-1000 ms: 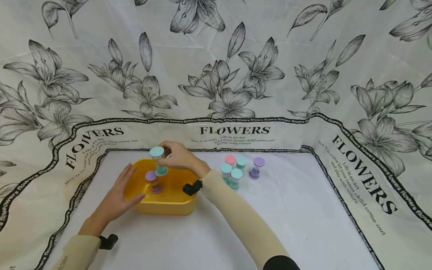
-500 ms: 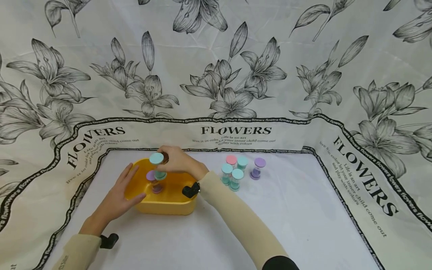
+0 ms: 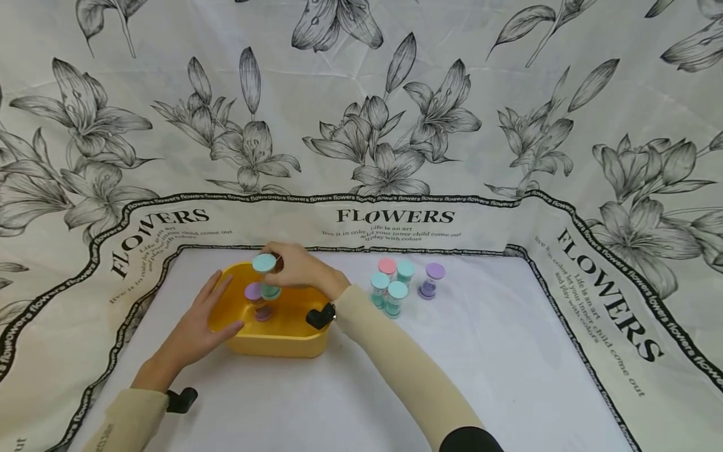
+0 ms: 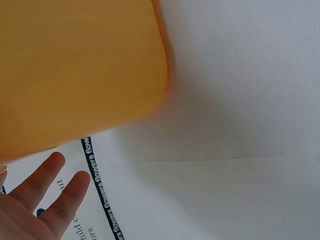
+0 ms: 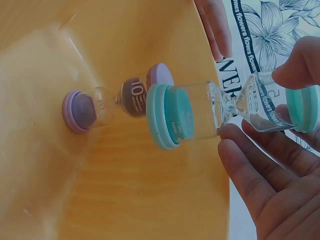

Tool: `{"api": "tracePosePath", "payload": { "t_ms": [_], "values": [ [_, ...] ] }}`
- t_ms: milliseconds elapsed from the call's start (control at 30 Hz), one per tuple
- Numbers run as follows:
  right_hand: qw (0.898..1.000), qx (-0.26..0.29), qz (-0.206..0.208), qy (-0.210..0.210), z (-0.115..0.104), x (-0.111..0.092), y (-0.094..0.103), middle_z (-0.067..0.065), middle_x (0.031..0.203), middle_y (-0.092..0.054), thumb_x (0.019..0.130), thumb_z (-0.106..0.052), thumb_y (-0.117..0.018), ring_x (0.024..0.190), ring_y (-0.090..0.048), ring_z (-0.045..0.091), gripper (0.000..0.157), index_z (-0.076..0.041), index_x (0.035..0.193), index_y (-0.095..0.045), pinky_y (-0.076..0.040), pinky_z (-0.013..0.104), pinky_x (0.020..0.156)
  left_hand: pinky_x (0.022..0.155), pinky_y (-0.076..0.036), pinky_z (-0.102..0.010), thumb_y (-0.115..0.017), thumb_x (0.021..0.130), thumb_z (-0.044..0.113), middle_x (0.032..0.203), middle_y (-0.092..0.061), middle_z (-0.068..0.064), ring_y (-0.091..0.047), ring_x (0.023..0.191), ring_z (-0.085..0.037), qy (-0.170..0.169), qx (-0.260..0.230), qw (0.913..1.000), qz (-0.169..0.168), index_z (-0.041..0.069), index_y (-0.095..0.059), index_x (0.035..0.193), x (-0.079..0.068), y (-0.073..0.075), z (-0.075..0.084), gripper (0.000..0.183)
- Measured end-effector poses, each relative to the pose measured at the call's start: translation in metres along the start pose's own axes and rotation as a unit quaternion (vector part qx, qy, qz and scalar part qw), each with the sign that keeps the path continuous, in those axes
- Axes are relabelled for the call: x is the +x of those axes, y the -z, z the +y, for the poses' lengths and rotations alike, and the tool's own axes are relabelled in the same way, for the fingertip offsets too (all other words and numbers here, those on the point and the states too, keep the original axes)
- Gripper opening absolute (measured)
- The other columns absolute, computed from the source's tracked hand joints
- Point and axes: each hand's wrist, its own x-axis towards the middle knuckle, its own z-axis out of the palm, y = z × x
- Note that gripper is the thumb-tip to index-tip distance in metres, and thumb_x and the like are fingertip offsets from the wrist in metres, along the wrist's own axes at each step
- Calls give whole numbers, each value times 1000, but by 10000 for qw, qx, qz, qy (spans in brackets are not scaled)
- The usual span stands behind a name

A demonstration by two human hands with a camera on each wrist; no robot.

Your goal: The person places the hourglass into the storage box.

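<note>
Over the yellow bin (image 3: 279, 347), my right hand (image 3: 302, 269) grips a sand timer with teal caps (image 5: 170, 116) by its upper end, thumb on one side and fingers on the other. Teal sand fills its lower bulb. Inside the bin a purple-capped sand timer (image 5: 82, 111), marked 10, stands partly hidden behind the teal one in the head view. My left hand (image 3: 194, 329) lies at the bin's left side with fingers spread, thumb over the near rim. Two of its fingers (image 4: 67, 202) show straight beside the outer wall in the left wrist view.
Right of the bin stand several sand timers: a pink-capped one (image 3: 386, 268), teal ones (image 3: 396, 300) close together, and a purple one (image 3: 432, 281) slightly apart. A white cloth (image 3: 452, 376) covers the table, and a flower-printed cloth (image 3: 390, 125) hangs behind.
My right hand has lowered the teal sand timer a little further into the bin, so it overlaps the purple one more. My left hand and the other timers stay put.
</note>
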Motion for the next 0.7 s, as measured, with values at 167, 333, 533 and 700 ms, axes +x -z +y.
{"api": "tracePosePath", "payload": {
  "t_ms": [167, 333, 533, 700],
  "values": [
    [9999, 110, -30, -96, 0, -2, 3, 1, 112, -68, 88, -20, -75, 94, -63, 10, 41, -13, 127, -62, -54, 16, 83, 108, -31, -81, -73, 92, 45, 174, -8, -10, -27, 150, -55, 14, -41, 10000, -29, 22, -20, 166, 0, 1, -1, 94],
    [9997, 216, -82, -122, 0, -3, 4, 2, 111, -67, 88, -19, -75, 93, -63, 11, 40, -11, 125, -61, -54, 18, 82, 108, -30, -81, -72, 92, 45, 175, -6, -10, -26, 150, -56, 56, -24, 10000, -71, 22, -19, 167, 1, 2, 1, 94],
    [9997, -86, -203, -86, 4, -1, 2, 1, 112, -68, 88, -20, -75, 95, -63, 9, 38, -10, 123, -63, -53, 15, 84, 108, -30, -81, -73, 92, 43, 174, -7, -11, -26, 150, -55, 45, -48, 10000, -59, 22, -19, 166, 1, 3, 2, 94],
    [9978, -344, -545, -164, 6, 0, -1, 2, 119, -72, 87, -14, -77, 103, -65, 9, 40, -10, 125, -68, -52, 15, 90, 110, -29, -80, -74, 91, 41, 175, -5, -7, -24, 151, -54, 60, -98, 9999, -89, 21, -19, 166, 1, 1, 0, 95]
  ]
}}
